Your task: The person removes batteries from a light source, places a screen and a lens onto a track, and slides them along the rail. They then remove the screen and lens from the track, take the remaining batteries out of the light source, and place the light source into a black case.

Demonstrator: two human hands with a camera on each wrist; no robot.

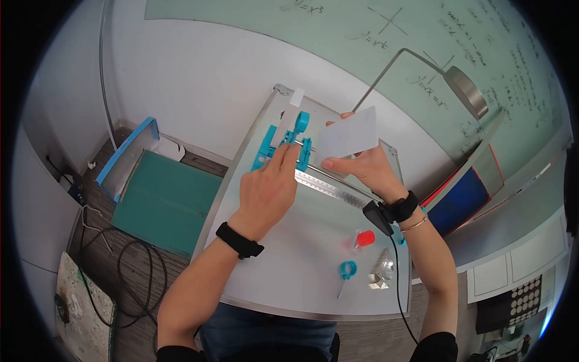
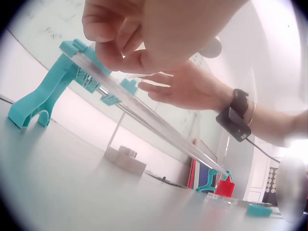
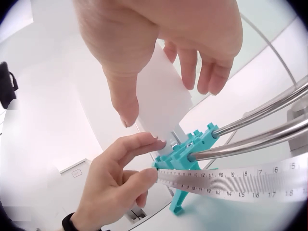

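In the head view my right hand (image 1: 375, 174) holds a thin white card (image 1: 350, 134) above a rail stand, thumb on one face and fingers behind it. My left hand (image 1: 268, 194) reaches to the rail's far end, where its thumb and index finger pinch the teal end bracket (image 3: 180, 161) in the right wrist view. Two metal rods (image 3: 250, 145) and a clear ruler (image 3: 231, 184) run out from that bracket. A teal ring holder (image 1: 302, 122) stands beside my left fingertips. The card's lower edge is close over the teal parts in the right wrist view.
Nearer on the white table (image 1: 271, 280) lie a red piece (image 1: 365, 238), a loose teal ring on a stem (image 1: 348, 269) and a shiny clear object (image 1: 385, 270). A desk lamp (image 1: 465, 92) arches over the back right. A cable hangs from my right wrist.
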